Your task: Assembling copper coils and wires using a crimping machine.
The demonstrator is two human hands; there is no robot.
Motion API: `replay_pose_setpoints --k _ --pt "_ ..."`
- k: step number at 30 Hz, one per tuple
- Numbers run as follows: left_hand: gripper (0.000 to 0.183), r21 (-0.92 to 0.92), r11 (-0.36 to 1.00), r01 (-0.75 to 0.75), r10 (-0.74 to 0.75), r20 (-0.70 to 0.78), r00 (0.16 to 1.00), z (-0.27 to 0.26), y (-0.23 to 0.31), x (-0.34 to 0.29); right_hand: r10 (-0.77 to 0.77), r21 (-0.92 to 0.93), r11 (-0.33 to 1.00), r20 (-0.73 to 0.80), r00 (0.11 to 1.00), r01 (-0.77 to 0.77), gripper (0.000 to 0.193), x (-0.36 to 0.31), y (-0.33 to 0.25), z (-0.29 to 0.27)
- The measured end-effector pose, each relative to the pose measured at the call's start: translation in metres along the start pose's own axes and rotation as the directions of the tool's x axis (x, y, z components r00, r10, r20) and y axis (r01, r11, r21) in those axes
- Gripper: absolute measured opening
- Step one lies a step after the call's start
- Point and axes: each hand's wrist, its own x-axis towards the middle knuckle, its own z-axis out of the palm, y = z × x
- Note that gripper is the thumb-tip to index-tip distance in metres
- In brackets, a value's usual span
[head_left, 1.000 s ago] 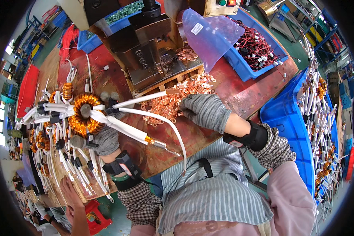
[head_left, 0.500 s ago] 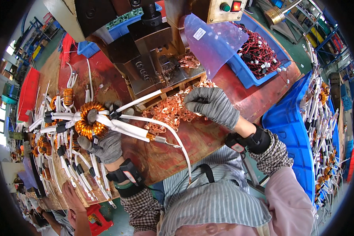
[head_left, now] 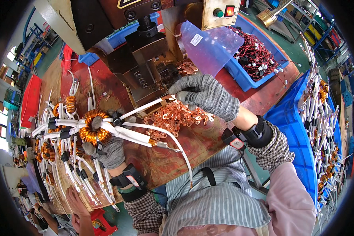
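Note:
My left hand point(head_left: 111, 152), in a grey knit glove, is closed around a copper-wound ring coil point(head_left: 87, 133) with white-sleeved leads. One lead point(head_left: 143, 107) points up and right toward my right hand point(head_left: 210, 96). That gloved hand pinches a small copper terminal lug point(head_left: 170, 97) at the bare tip of this lead; the fingers partly hide how far it sits on the wire. Another thick lead point(head_left: 131, 135) ends in a metal lug, and a thin white lead point(head_left: 173, 137) curves down toward my lap. Just below my right fingers lies a heap of copper lugs point(head_left: 177, 120).
Directly ahead stands a dark press point(head_left: 145, 80) with a switch box point(head_left: 219, 13). A blue bin point(head_left: 259, 80) of red-black wires is at the far right, a larger blue bin point(head_left: 289, 129) nearer. More coils point(head_left: 47, 151) lie left, where another person's hand point(head_left: 76, 204) rests by the table edge.
My right hand has moved left from over the lug heap to the lead's tip, where a copper lug now shows in its fingers. My left hand keeps hold of the coil.

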Motion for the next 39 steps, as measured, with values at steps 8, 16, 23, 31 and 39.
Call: replay_pose_setpoints --k 8,16,23,31,39 --pt "0.073 0.139 0.987 -0.082 0.083 -0.004 0.997 -0.009 0.0 0.001 0.015 0.075 0.997 0.085 0.996 -0.022 0.02 0.008 -0.001 -0.003" --pt "0.074 0.15 0.986 -0.075 0.076 -0.001 0.997 -0.001 0.001 0.0 0.113 0.202 0.97 0.133 0.985 -0.138 0.025 0.011 -0.002 0.0" --pt "0.078 0.078 0.992 -0.099 0.107 -0.116 0.987 0.02 0.005 0.012 0.194 0.61 0.731 0.242 0.951 -0.305 0.023 0.02 0.02 -0.001" --pt "0.076 0.297 0.95 -0.098 0.121 -0.06 0.991 0.014 0.002 0.024 0.183 0.317 0.935 -0.043 0.982 -0.161 0.026 0.035 0.012 -0.007" --pt "0.073 0.263 0.963 -0.057 0.084 -0.092 0.992 0.005 0.007 0.023 0.196 0.426 0.889 -0.023 0.98 -0.168 0.025 0.049 0.018 -0.012"
